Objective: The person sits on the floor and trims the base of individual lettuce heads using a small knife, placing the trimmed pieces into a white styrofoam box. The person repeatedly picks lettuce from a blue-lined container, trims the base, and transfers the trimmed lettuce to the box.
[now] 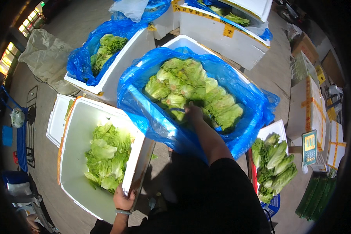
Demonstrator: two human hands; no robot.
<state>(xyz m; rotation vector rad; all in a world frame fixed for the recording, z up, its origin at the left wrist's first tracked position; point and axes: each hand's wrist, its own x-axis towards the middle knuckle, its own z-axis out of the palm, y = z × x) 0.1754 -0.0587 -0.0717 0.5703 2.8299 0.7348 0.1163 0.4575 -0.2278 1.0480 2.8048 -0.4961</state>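
Note:
My right hand (193, 112) reaches down into a white foam box lined with blue plastic film (163, 124), over heads of lettuce (178, 79). A dark, thin thing shows beside its fingers; shadow hides what it touches or holds. My left hand (124, 197), with a pale bangle at the wrist, grips the near rim of a second foam box (76, 163) at the lower left. Loose green lettuce leaves (108, 155) lie in that box, against its right side.
Lined foam boxes of greens stand at the upper left (134, 49) and top right (222, 38). Romaine lettuce (276, 163) lies on the right, near a digital scale (309, 147) and stacked foam boxes (307, 108). A blue cart (22, 137) stands far left.

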